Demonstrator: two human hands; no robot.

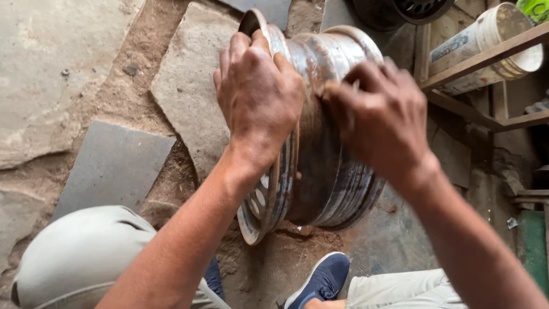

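Left hand (260, 97): fingers curled over top edge of worn, rusty silver steel wheel rim (320, 171), gripping it.
Right hand (380, 117): fingers bent, pressed on barrel of rim; closed or not, cannot tell.
Rim: upright on edge, on dusty stone floor (114, 166), between knees.
Below: dark blue shoe (320, 280).
Upper right: white plastic bucket (492, 46) on wooden frame (486, 57).

Steel wheel rim (320, 166): bare metal, silvery, with brown rust patches and grime across the barrel. It stands upright on its edge on sandy ground between stone slabs, axis running left to right in front of me. Oval holes show in the disc face at its lower left.
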